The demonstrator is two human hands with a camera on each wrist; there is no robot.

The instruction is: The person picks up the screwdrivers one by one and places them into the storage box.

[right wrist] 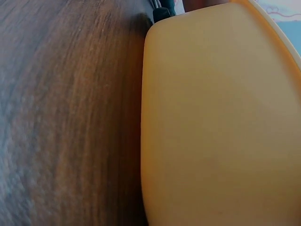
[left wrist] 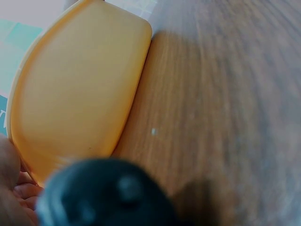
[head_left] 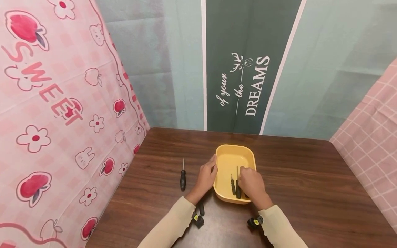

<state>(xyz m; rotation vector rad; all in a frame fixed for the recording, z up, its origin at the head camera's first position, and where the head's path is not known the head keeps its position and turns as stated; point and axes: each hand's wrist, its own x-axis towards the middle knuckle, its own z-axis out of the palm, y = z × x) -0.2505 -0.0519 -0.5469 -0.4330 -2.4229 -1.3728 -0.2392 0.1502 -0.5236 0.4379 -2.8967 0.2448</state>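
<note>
The left arm (head_left: 169,224) and right arm (head_left: 283,227) reach forward, slanting inward towards each other. The left hand (head_left: 206,176) points ahead with fingers extended; the right hand (head_left: 250,181) shows its back, fingers curled under (their tips are hidden).

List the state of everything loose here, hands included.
Yellow tray: upright, holding screwdrivers
Short screwdriver: lying in tray
Longer screwdriver: beside it in tray
Loose screwdriver: lying outside tray, untouched
Dark handle: partly hidden
Left hand: against tray's side
Right hand: at tray, grip hidden
</note>
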